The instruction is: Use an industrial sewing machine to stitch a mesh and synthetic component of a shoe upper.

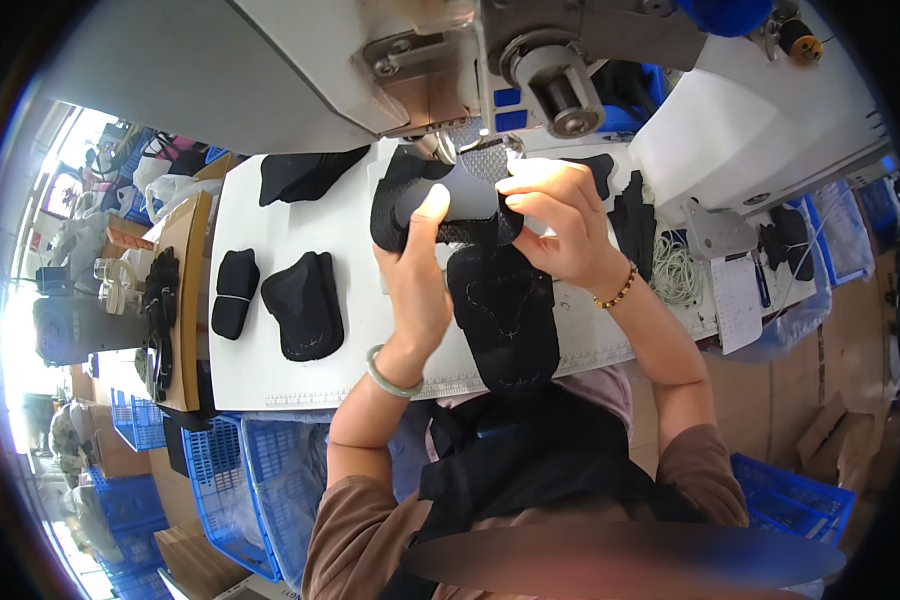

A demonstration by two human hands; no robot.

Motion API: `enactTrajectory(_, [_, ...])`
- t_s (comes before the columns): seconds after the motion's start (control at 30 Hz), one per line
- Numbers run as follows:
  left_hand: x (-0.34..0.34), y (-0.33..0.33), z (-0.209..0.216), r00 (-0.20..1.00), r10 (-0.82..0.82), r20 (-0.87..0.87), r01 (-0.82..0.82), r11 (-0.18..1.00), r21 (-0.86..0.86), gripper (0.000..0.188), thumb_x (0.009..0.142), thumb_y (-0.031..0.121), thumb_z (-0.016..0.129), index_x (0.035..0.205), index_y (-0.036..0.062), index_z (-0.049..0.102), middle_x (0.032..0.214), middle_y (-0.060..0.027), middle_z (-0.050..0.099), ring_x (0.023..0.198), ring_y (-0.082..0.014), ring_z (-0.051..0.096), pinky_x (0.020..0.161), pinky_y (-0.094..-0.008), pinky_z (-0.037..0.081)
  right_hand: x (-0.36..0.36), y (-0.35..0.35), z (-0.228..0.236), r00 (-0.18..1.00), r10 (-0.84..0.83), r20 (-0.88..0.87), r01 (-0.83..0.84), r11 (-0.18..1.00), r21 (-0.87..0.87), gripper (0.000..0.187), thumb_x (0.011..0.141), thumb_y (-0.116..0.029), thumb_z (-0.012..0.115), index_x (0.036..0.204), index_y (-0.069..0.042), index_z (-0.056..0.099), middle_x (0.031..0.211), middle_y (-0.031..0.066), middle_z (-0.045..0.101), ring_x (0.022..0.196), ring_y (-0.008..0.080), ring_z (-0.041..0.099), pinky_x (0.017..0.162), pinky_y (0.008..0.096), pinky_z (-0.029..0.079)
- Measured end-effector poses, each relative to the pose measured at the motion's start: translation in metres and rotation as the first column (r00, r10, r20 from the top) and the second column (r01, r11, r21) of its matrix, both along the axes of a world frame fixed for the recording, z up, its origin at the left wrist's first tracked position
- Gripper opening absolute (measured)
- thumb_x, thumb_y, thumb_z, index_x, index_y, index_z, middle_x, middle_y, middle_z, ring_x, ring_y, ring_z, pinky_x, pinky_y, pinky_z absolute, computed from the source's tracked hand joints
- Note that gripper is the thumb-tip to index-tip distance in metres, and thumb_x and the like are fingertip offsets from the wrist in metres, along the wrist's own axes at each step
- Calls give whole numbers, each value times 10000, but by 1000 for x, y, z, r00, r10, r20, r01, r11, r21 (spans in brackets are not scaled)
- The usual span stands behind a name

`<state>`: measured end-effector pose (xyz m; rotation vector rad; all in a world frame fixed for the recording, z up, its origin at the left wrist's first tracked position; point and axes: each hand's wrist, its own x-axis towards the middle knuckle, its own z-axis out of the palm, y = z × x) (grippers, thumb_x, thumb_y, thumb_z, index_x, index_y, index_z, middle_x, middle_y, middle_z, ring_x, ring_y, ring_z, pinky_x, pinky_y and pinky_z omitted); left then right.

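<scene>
Fabric piece [465,233]: black, mesh-textured, thick-edged, visibly curved.

Daylight pours in from the left, where the windows [88,128] burn out to pure white. Beneath the sewing machine [410,50], strong light bleaches the fingertips of the left hand [417,280] and right hand [570,225]. The desk [240,225] is bright; black pieces [305,305] lose detail. Fisheye distortion bends straight edges, the rim falls to black with bluish fringing, and an oval blur smears the bottom.
</scene>
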<state>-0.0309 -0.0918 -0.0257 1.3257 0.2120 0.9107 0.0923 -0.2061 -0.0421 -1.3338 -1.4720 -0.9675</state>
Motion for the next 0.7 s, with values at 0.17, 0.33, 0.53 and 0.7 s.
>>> enactTrajectory(0.17, [-24,37,10,865,416,281,-484,542,687,364,759,47,524,1115,-26,531,1084,-118,590,1038,-268,513,939,-351,349,4,-3,5,997,-12,74,13,1000,-17,363,652,-31,722,966,-82,546,1040,31,605,903,221,589,774,324,451])
enactTrajectory(0.33, [-23,42,16,923,291,252,-260,-11,965,527,696,63,581,1220,54,524,1201,-67,595,1149,-197,510,1008,-358,300,3,-7,9,992,-4,125,14,997,-77,306,674,-58,709,940,-99,565,1053,19,601,942,191,593,782,308,449])
enactTrajectory(0.53, [-8,47,17,957,216,193,-217,90,972,833,540,119,789,1311,82,476,1149,-30,605,1069,-164,529,941,-358,295,6,-9,10,990,11,140,0,997,-72,255,691,-68,695,920,-107,587,1045,15,601,980,186,594,769,305,446])
enactTrajectory(0.7, [-6,45,19,958,223,182,-216,139,966,868,496,130,802,1306,141,493,1108,15,614,1041,-151,528,933,-349,287,8,-10,12,991,38,132,-27,996,-82,251,698,-57,689,924,-98,587,1036,21,601,982,191,592,753,314,446])
